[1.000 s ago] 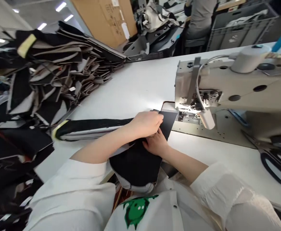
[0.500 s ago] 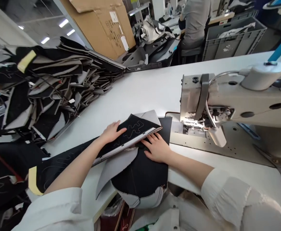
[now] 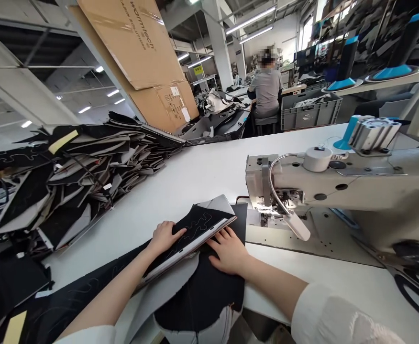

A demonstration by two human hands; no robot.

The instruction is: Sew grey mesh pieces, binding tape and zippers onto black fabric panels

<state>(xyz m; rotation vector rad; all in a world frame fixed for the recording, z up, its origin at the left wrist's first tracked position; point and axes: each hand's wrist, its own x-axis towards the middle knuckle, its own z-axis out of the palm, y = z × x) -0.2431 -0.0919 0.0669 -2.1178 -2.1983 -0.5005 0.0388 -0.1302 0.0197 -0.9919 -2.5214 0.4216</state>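
My left hand (image 3: 166,238) grips a long black fabric panel (image 3: 191,223) at its far edge, the thumb lying across the top. Wavy stitched lines run over the panel, and a light strip with small dark marks borders its near edge. My right hand (image 3: 229,253) rests flat with fingers spread on a black padded piece (image 3: 213,291) beneath. Its fingertips reach the panel's near edge. Grey backing shows on the lower piece, which hangs over the table's front edge. Just right of both pieces stands the sewing machine (image 3: 267,186), its needle area lit.
A heap of black and grey cut panels (image 3: 98,162) fills the table's left side. Large black scissors (image 3: 415,291) lie at the right. Beyond the white table (image 3: 209,172) are a cardboard box (image 3: 148,48), a seated person (image 3: 267,93) and a grey crate (image 3: 310,112).
The view has tilted upward, so more of the room shows and the table sits lower. Both hands keep nearly the same places on the fabric pieces.
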